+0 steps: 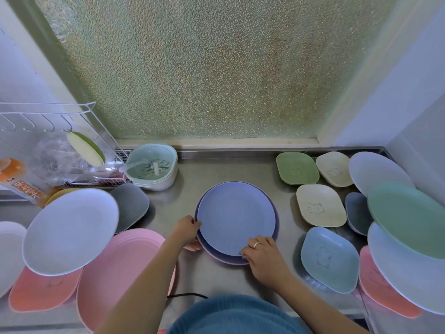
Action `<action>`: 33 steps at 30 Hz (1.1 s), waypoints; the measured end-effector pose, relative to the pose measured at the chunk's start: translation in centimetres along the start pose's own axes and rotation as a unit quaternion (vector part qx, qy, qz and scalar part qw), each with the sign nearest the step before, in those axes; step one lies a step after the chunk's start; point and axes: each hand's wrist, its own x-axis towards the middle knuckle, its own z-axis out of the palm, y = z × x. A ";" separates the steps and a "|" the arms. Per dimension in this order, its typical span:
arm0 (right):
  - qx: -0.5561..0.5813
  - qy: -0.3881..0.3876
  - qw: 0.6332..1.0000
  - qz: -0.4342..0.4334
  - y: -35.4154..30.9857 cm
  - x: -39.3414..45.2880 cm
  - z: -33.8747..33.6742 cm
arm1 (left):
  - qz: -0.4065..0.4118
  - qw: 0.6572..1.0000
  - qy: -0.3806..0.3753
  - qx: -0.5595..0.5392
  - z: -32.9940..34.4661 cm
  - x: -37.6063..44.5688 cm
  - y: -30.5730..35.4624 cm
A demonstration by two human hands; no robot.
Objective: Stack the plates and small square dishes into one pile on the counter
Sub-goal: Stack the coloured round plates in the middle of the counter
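Observation:
A light blue round plate lies on a darker purple plate in the middle of the steel counter. My left hand grips the pile's left rim. My right hand rests its fingers on the near rim of the top plate. Small square dishes sit to the right: green, two cream ones, a grey one and a blue one. Round plates overlap at the far right, a green one on top. At left lie a pale blue plate, a grey dish and pink plates.
A mint colander bowl stands at the back, beside a white wire rack holding a green-rimmed dish. An orange packet lies at the far left. A frosted window closes the back and a white wall the right. A black cable crosses the counter's front.

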 end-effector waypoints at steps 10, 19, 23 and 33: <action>0.059 -0.055 0.997 0.009 0.4 -0.1 -0.1 | 0.038 0.994 0.018 0.099 0.6 0.2 0.3; 0.086 -0.049 0.992 0.073 -0.4 1.0 -0.7 | 0.013 0.999 -0.010 0.051 0.4 -0.7 -0.8; 0.114 -0.011 0.991 0.071 -3.0 3.3 -0.8 | 0.040 0.987 0.080 0.132 -0.9 -1.6 -3.4; 0.143 -0.127 0.979 0.067 -15.2 9.2 1.3 | 0.040 0.970 0.224 -0.082 -7.1 -4.2 -9.9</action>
